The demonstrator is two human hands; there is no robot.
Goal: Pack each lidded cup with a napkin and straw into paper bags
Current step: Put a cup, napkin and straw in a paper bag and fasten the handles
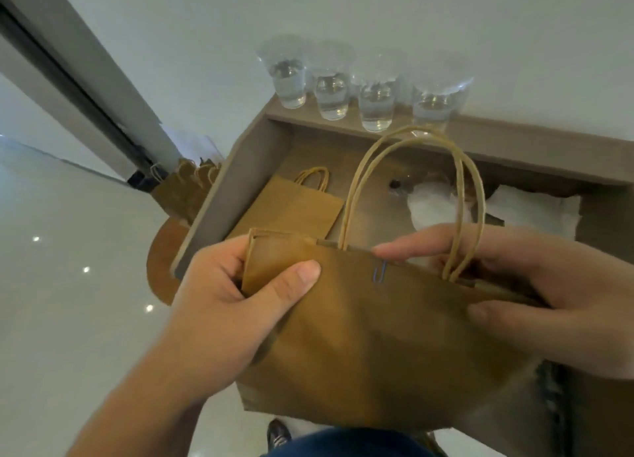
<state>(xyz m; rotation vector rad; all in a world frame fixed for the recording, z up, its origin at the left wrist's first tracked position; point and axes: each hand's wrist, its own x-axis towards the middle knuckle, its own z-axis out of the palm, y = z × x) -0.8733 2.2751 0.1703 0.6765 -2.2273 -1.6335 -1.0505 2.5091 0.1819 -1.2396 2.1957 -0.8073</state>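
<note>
While both hands keep it up in the near middle, the brown paper bag [377, 347] covers much of the grey desk [206, 216] behind it, and its mouth is pressed flat. Its two twisted handles [356, 189] stand upright above the top edge.

The left hand [219, 305] grips the left top corner of this bag, with the thumb on the near face and the other fingers curled behind. The right hand [555, 292] pinches the right part of the top edge, the forefinger lying along the edge and the thumb pressed on the near face. The two hands are well apart.

On the desk, a second bag [295, 209] lies flat on the far left. More bags [185, 189] stand on the floor, just left of the desk. Four clear cups [375, 103] with water stand in a row on the far ledge by the wall; their lids are blurred. White napkins [432, 206] lie to the right, partly behind the handles. A small blue paper clip [380, 273] sits on the top edge between the hands.
</note>
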